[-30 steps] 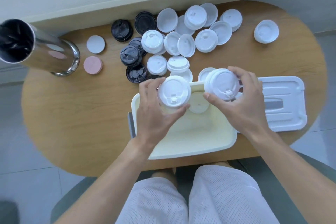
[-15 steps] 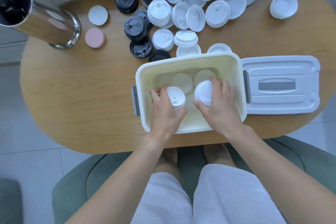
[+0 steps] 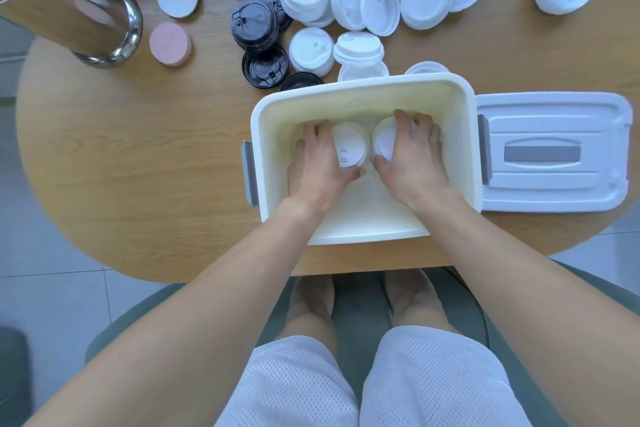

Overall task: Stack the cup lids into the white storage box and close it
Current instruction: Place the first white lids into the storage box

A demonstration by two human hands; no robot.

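Now both hands inside white storage box: left hand grip closed on white lid stack, right hand on 2nd stack; box lid touching box's rt edge.

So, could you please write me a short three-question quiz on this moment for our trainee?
1. True or false: the box lid is already on the storage box.
2. What does each hand hold inside the box?
3. Which lies nearest the metal cylinder: A) pink disc, B) black lids, C) box lid?

Key:
1. False; it lies on the table to the box's right.
2. The left hand and right hand each hold a white stack of lids.
3. A.
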